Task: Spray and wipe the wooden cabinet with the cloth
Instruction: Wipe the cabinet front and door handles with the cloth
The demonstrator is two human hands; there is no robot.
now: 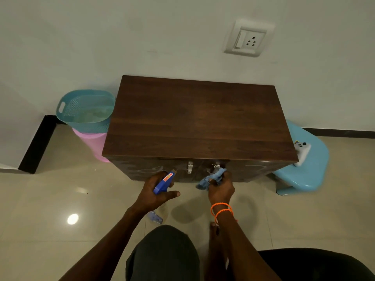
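- The wooden cabinet (199,118) stands on the tiled floor against the wall, straight ahead of the person; its dark top is bare and looks dry, with no streaks I can make out.
- Its front face, seen at a steep angle, carries pale curved marks on both sides of the two metal handles (190,166); these may be spray or wipe smears, or only reflections.
- The cloth (212,178), light blue and bunched, is pressed against the front near the right-hand handle; the right hand (221,188) has its fingers curled tightly around it.
- The spray bottle (164,182) points its nozzle at the front panel left of the handles; the left hand (155,194) wraps its neck, thumb stretched out to the side. Whether a finger is squeezing the trigger is hidden.
- My reading: the front is being worked now, partly done at most, while the top and sides seem not yet treated.
- Left of the cabinet stand a teal basket (86,108) and a pink bin (94,145); to its right is a blue stool (304,171) carrying a phone (302,152).
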